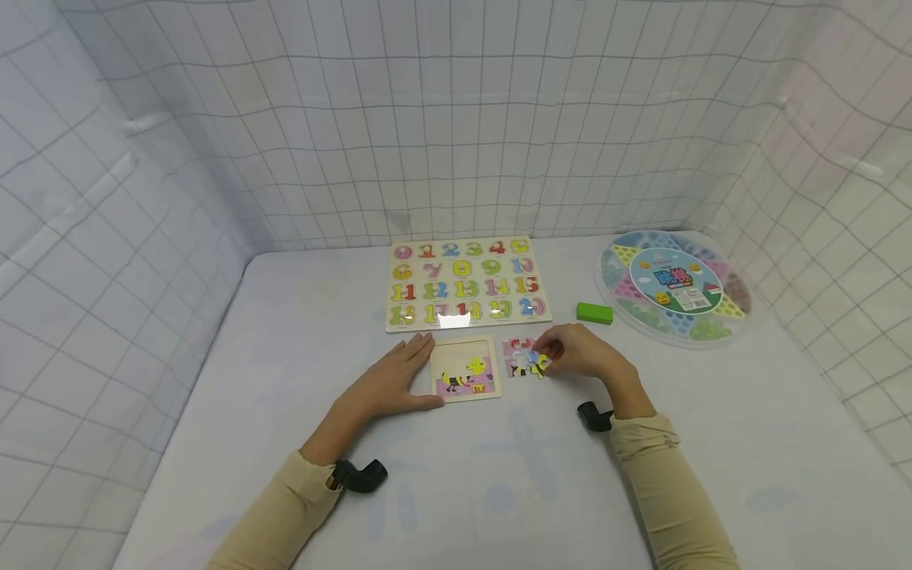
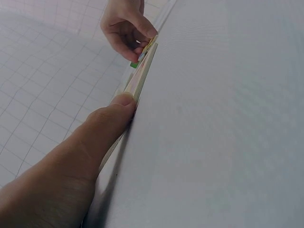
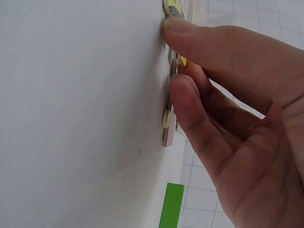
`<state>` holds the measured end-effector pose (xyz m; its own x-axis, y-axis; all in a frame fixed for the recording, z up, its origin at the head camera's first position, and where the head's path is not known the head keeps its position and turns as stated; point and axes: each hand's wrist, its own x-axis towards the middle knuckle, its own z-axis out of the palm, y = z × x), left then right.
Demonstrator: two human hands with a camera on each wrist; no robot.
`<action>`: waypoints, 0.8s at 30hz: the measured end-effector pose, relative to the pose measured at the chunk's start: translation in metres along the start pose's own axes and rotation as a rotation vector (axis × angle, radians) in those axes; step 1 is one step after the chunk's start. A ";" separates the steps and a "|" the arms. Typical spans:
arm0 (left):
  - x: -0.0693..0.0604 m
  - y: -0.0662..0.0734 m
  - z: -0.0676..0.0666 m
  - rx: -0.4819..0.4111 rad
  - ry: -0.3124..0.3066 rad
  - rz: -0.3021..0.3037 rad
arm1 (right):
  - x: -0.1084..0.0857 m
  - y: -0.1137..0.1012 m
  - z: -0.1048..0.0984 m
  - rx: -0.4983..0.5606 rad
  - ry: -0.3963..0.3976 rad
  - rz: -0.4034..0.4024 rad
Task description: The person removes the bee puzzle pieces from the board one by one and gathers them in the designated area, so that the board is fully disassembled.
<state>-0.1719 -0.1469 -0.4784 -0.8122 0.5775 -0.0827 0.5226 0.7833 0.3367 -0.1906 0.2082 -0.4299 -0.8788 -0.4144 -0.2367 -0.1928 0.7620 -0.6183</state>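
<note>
- Fingers of the right hand [image 1: 580, 352] curl and pinch the right edge of the puzzle pieces [image 1: 517, 361]; they hide part of them, so which piece is gripped is hard to tell.
- Puzzle pieces lie on the bench [image 1: 463, 499], just right of the wooden tray [image 1: 452, 356], whose near part holds a printed picture.
- Left hand [image 1: 395, 384] is spread loosely, grasping nothing, against the tray's left side; its wrist view shows only the thumb, the other fingers hidden.
- Number board [image 1: 466, 259] lies on the far side; glare blurs its near edge.
- Green block [image 1: 594, 313] sits far right of the tray, cut off in the right wrist view.
</note>
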 end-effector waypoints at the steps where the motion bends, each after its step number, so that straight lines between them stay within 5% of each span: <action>1: 0.000 0.000 0.000 0.000 0.000 -0.001 | 0.000 0.000 0.000 -0.003 0.001 0.002; 24: 0.000 0.001 0.000 0.007 -0.003 -0.005 | 0.001 -0.001 0.004 -0.025 -0.007 0.033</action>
<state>-0.1712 -0.1463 -0.4779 -0.8141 0.5741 -0.0875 0.5202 0.7879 0.3296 -0.1892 0.2051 -0.4322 -0.8820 -0.3918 -0.2619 -0.1741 0.7873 -0.5914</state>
